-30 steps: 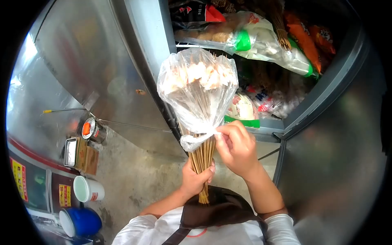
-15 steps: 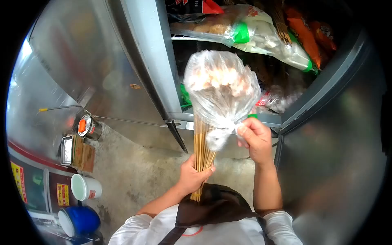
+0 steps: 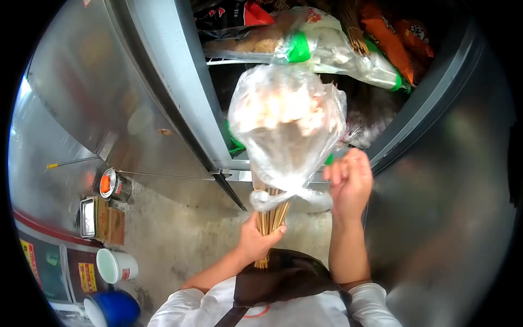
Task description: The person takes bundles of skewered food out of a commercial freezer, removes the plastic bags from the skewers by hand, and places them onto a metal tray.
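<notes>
A bundle of thin wooden skewers [image 3: 272, 218] is held upright by my left hand [image 3: 260, 235], its fingers wrapped round the sticks. Over the skewers' upper end sits a clear plastic bag [image 3: 283, 131] with pale pieces showing inside. The bag is gathered near the bottom, and a twisted end reaches right toward my right hand [image 3: 351, 177]. That hand is raised with curled fingers beside the bag's end; whether it grips any plastic is hard to make out.
Ahead, an open refrigerator holds bagged food [image 3: 348, 52] and orange packets [image 3: 384, 38] on a shelf [image 3: 218, 62]. Its door [image 3: 436, 207] stands to the right. At left are a can [image 3: 121, 188], a white bucket [image 3: 115, 265] and a blue drum [image 3: 115, 308].
The twisted end of the bag now stretches out to the right across the skewers. My right hand has turned, its fingers curled upward, and the refrigerator has shifted left in view.
</notes>
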Demonstrator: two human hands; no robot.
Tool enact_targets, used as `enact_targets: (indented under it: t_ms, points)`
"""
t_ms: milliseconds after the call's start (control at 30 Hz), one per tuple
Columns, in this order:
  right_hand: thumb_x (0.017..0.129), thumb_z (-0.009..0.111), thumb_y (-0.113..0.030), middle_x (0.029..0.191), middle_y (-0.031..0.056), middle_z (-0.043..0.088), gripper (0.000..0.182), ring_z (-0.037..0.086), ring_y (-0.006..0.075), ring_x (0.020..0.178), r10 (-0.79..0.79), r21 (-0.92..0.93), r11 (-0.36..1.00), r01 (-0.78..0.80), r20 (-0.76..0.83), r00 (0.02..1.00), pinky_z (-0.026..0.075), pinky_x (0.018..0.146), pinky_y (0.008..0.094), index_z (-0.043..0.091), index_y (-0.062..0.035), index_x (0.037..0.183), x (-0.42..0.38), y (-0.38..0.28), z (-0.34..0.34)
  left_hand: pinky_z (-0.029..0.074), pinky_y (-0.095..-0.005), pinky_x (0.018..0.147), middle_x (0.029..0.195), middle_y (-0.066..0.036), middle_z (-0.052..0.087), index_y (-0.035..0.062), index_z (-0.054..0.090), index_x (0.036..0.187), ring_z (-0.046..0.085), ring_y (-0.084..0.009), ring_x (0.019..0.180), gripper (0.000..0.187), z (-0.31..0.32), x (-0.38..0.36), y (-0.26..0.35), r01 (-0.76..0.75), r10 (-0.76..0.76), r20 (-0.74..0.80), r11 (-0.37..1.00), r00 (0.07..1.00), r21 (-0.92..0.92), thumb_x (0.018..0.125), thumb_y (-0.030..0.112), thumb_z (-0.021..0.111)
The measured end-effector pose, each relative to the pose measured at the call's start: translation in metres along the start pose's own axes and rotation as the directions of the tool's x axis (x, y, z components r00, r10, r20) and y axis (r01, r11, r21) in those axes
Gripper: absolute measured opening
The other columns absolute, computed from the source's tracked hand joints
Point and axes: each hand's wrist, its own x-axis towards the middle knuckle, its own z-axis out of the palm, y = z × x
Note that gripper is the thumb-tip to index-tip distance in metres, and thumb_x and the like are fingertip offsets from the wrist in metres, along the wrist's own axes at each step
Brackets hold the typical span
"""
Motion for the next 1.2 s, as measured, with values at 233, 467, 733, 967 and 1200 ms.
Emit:
enact_targets:
  t_ms: [233,467,733,967,1200]
  points:
    - [0.078,0.062,0.0,0.096,0.009,0.055,0.017,0.058,0.0196,0.072,-0.314,-0.528,0.652,0.544,0.464,0.828,0.049,0.068,0.0313,0.057,-0.0004,0.094,-0.019,0.001,0.015,0.044,-0.0246,0.049,0.08,-0.005,0.057,-0.0001,0.048,0.104,0.052,-0.0091,0.058,0.026,-0.004,0.006,-0.003,0.036,-0.005,0.145,0.977,0.989,-0.211,0.081,0.001,0.06]
    - [0.076,0.066,-0.007,0.103,0.014,0.057,0.021,0.061,0.0306,0.078,-0.075,-0.713,0.374,0.593,0.614,0.786,0.05,0.067,0.0366,0.06,0.0,0.095,-0.015,0.052,0.012,0.043,-0.0253,0.044,0.076,-0.007,0.054,0.0,0.047,0.103,0.048,-0.011,0.05,0.023,-0.006,0.018,-0.032,0.181,-0.147,0.14,0.942,0.979,-0.281,0.082,-0.001,0.056]
    - [0.078,0.065,-0.008,0.096,0.0151,0.056,0.021,0.06,0.0343,0.076,-0.045,-0.795,0.28,0.539,0.55,0.834,0.048,0.063,0.0411,0.055,0.0034,0.092,-0.019,0.102,-0.006,0.046,-0.0291,0.054,0.084,-0.01,0.057,-0.0012,0.049,0.105,0.054,-0.0159,0.06,0.024,-0.021,0.021,-0.068,0.343,-0.32,0.127,0.899,0.939,-0.272,0.084,0.006,0.056]
    - [0.083,0.061,-0.013,0.089,0.0171,0.053,0.017,0.057,0.0373,0.077,0.039,-0.759,0.507,0.408,0.493,0.869,0.045,0.065,0.0436,0.052,-0.0007,0.09,-0.006,0.102,-0.018,0.031,-0.0389,0.102,0.124,-0.016,0.046,-0.0013,0.045,0.12,0.044,-0.0277,0.118,0.038,-0.035,0.047,-0.04,-0.45,0.623,-0.295,0.752,0.724,0.482,0.084,0.004,0.056]
    - [0.082,0.064,-0.008,0.082,0.013,0.05,0.018,0.051,0.023,0.067,0.312,-0.727,0.68,0.092,0.401,0.862,0.043,0.064,0.0323,0.049,0.0012,0.089,0.011,0.114,-0.025,0.045,-0.0363,0.082,0.096,-0.01,0.06,0.003,0.063,0.091,0.058,-0.029,0.092,0.018,-0.054,0.106,0.027,-0.676,0.634,0.394,0.29,0.666,0.678,0.075,-0.005,0.06]
